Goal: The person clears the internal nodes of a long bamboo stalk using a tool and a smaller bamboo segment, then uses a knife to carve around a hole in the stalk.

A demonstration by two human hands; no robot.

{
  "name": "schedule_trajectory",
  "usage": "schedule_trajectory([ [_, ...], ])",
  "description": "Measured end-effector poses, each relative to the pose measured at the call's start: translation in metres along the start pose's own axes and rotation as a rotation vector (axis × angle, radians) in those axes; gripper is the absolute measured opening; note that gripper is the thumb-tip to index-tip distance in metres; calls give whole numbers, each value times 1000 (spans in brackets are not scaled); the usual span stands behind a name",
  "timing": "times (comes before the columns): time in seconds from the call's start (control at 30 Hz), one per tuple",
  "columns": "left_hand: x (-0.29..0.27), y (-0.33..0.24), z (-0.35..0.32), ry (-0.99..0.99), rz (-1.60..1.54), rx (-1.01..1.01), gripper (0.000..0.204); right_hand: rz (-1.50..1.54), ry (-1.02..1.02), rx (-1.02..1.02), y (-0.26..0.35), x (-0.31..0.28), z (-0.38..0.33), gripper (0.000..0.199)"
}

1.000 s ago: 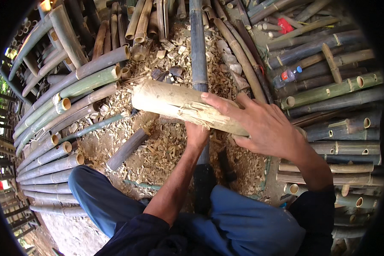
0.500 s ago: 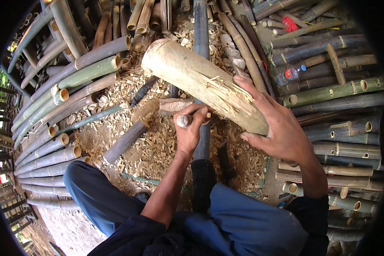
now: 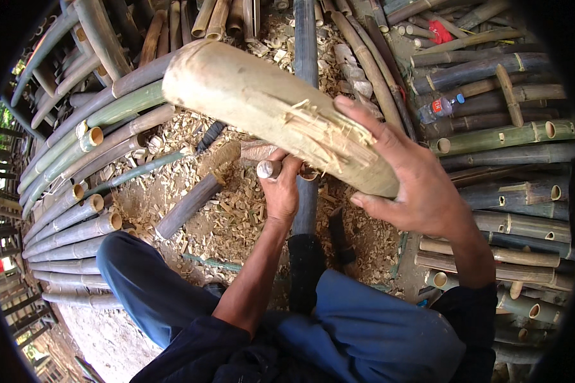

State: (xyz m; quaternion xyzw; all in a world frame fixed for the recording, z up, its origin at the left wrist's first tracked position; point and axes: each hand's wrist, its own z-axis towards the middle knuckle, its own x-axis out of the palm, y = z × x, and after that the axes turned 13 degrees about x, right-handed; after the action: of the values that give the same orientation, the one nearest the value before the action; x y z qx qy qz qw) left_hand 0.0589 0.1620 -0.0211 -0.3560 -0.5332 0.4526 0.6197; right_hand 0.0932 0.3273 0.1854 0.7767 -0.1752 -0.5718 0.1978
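My right hand (image 3: 407,175) is wrapped around the narrower end of a thick pale wooden mallet (image 3: 243,89). Its side is frayed and splintered, and it is raised over the work, tilted up to the left. Below it, my left hand (image 3: 281,195) grips a chisel (image 3: 266,169) with a round, pale butt end facing me. The chisel's tip is hidden. Right beside that hand runs a dark bamboo pole (image 3: 305,210), lying lengthwise away from me between my legs. A hole shows in the pole next to my fingers.
Wood chips (image 3: 236,207) cover the ground. Cut bamboo poles (image 3: 76,246) are stacked on the left, and drilled poles (image 3: 511,137) on the right with a plastic bottle (image 3: 439,108) on them. A short dark bamboo piece (image 3: 188,207) and a dark-handled tool (image 3: 211,136) lie left of my hands.
The mallet has swung up and to the left, its thick end now larger in view. My left hand and the chisel have stayed almost where they were.
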Motion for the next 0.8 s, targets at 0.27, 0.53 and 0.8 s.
schedule_trajectory([
  [0.27,11,39,6,115,58,-100,57,-385,14,-72,17,-26,4,112],
  [0.53,66,29,-15,271,212,69,44,-191,19,136,-19,-21,-33,106],
  [0.8,100,16,-25,1348,852,214,28,419,-526,289,-101,57,-123,101],
])
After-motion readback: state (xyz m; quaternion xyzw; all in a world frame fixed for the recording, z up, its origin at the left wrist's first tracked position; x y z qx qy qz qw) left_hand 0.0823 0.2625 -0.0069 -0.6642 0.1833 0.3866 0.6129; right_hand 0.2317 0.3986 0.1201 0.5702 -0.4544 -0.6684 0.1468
